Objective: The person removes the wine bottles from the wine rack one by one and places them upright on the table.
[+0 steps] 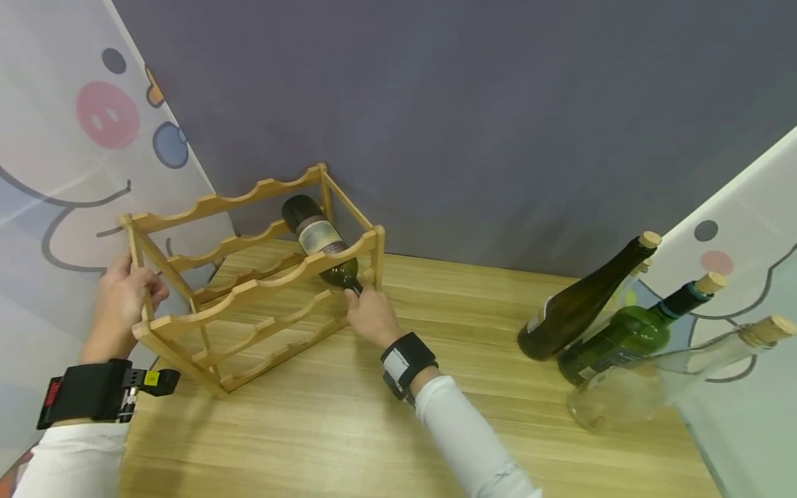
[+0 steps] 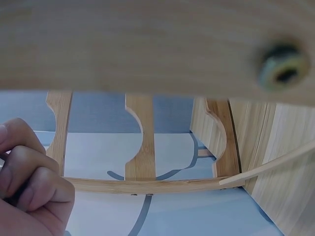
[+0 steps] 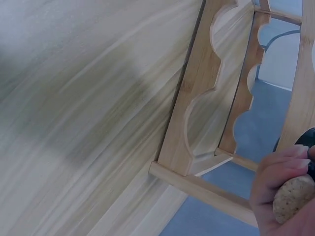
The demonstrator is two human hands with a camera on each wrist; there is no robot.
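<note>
A wooden wine rack [image 1: 249,290] with scalloped rails stands on a wood-grain tabletop. At its left end my left hand [image 1: 127,290] grips the end bar with curled fingers; in the left wrist view those curled fingers [image 2: 37,182] show at the lower left. A dark wine bottle [image 1: 320,235] with a pale label lies tilted in the rack's right part, base toward the back and neck toward me. My right hand [image 1: 373,318] holds that bottle by its neck. The bottle's cork [image 3: 294,199] pokes out among the fingers in the right wrist view.
On the right of the tabletop [image 1: 461,422] stand a dark corked bottle [image 1: 575,311], a green corked bottle [image 1: 629,335] and a clear corked bottle [image 1: 647,391], with another clear one partly hidden behind. A grey panel [image 1: 467,138] rises behind; patterned panels flank both sides.
</note>
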